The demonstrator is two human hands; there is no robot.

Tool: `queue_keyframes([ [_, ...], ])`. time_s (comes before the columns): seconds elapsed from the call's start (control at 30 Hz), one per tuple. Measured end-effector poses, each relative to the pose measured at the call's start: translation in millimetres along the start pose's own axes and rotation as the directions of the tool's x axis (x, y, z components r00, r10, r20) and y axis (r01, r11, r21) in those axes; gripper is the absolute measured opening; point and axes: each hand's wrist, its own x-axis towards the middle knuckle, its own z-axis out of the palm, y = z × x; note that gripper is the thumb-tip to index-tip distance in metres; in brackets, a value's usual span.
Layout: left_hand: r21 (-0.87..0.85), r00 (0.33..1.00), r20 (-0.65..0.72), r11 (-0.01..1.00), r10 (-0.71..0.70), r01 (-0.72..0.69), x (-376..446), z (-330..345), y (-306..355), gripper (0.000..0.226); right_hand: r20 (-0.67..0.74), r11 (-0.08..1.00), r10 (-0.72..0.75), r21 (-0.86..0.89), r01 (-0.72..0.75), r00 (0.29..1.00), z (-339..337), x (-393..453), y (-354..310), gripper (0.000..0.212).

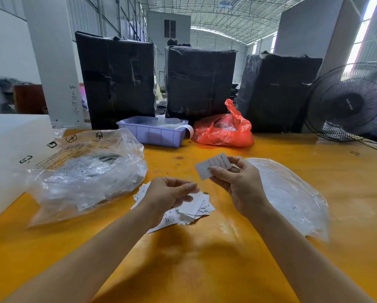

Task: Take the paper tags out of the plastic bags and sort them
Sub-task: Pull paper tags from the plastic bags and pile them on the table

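Observation:
My right hand [235, 182] pinches a small white paper tag [212, 166] marked with an L, held up above the yellow table [205, 259]. My left hand [168, 196] hovers over a loose pile of white paper tags [194, 212] on the table, its fingers curled; whether it holds a tag I cannot tell. A large clear plastic bag [84, 176] with more tags inside lies at the left. A heap of flat clear plastic bags [292, 197] lies at the right, behind my right hand.
A lilac plastic bin [152, 132] and a red plastic bag [224, 130] stand at the table's far side, before three black wrapped bales [117, 79]. A black fan [349, 103] stands far right. A white box [10, 149] sits at the left edge.

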Motion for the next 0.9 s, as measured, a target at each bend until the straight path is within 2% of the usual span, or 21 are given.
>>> queue_keyframes([
  [0.23, 0.035, 0.999, 0.038, 0.999, 0.006, -0.008, -2, 2, 0, 0.007, 0.026, 0.967, -0.143, -0.207, 0.145, 0.989, 4, -4, 6, 0.024],
  [0.43, -0.041, 1.0, 0.021, 0.999, -0.02, 0.021, 0, 1, 1, 0.006, 0.052, 0.902, -0.223, -0.369, 0.226, 0.973, 4, -5, 11, 0.021],
  [0.67, -0.187, 0.996, -0.007, 0.979, -0.089, 0.086, 3, 0, 3, 0.023, 0.126, 0.889, -0.166, -0.409, 0.204, 0.978, 5, -6, 13, 0.015],
  [0.77, -0.245, 0.994, -0.018, 0.965, -0.105, 0.098, 3, -1, 3, 0.016, 0.113, 0.898, -0.135, -0.407, 0.17, 0.984, 5, -6, 14, 0.014],
  [0.9, -0.222, 0.992, -0.05, 0.97, -0.113, 0.099, 3, -2, 5, 0.012, 0.118, 0.884, -0.128, -0.437, 0.167, 0.985, 4, -6, 12, 0.016],
])
